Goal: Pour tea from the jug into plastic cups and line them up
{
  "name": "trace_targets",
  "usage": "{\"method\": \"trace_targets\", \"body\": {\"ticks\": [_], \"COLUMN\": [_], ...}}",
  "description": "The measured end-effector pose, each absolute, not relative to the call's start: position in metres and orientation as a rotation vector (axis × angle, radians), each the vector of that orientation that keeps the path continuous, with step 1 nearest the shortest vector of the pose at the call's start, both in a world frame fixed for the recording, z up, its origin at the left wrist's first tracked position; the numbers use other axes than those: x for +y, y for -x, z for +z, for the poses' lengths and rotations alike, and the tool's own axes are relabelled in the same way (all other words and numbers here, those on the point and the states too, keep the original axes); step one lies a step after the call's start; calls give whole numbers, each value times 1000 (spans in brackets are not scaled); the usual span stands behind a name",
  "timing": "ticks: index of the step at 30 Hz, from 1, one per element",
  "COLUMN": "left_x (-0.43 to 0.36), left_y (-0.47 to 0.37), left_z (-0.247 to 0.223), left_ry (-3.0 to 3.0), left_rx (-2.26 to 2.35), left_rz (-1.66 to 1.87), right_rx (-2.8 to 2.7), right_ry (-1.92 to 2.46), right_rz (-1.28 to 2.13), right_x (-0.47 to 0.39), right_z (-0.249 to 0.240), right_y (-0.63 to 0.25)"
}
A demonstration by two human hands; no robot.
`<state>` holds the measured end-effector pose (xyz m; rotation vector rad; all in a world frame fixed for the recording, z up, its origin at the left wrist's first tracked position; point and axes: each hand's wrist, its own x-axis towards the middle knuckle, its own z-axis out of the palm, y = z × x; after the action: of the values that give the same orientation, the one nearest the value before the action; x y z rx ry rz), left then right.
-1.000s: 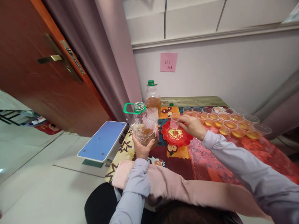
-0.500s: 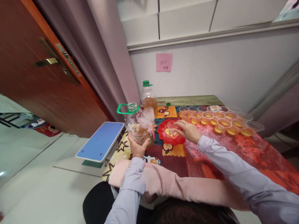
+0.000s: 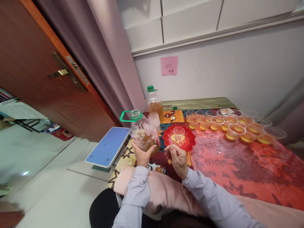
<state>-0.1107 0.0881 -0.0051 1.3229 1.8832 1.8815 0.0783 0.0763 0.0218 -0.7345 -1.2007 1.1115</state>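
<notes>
At the far left, a stool [image 3: 106,147] with a flat blue top and white rim stands beside the table [image 3: 201,103]. Next, the left hand [image 3: 143,155] wraps the lower side of a tilted jug [image 3: 142,131], clear crinkled plastic with an open mouth, a green handle and amber drink inside. Just behind it are a stack of clear cups [image 3: 154,119] and a green-capped bottle [image 3: 155,110] partly filled with amber drink. A clear cup [image 3: 178,133] sits in a red scalloped plate [image 3: 167,136], just beyond the right hand [image 3: 177,159], whose fingers curl in narrowly, thumb close against them. Rightmost, rows of cups [image 3: 223,124], many holding shallow amber drink, stand on glossy red covering [image 3: 228,164].
</notes>
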Motion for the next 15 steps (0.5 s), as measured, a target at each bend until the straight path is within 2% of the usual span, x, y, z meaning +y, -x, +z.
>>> {"method": "trace_targets", "body": {"ticks": [9,15], "left_x": [86,68], "left_y": [110,115], "left_z": [21,68], "left_ry": [-1222,-1384], "left_rx": [1866,1864], "left_rz": [1839,1619], "right_rx": [-1371,-1315], "right_ry": [766,804], "right_rz": [1033,1131], "right_x": [79,84], "right_z": [14,4], "right_y": [-86,-87]}}
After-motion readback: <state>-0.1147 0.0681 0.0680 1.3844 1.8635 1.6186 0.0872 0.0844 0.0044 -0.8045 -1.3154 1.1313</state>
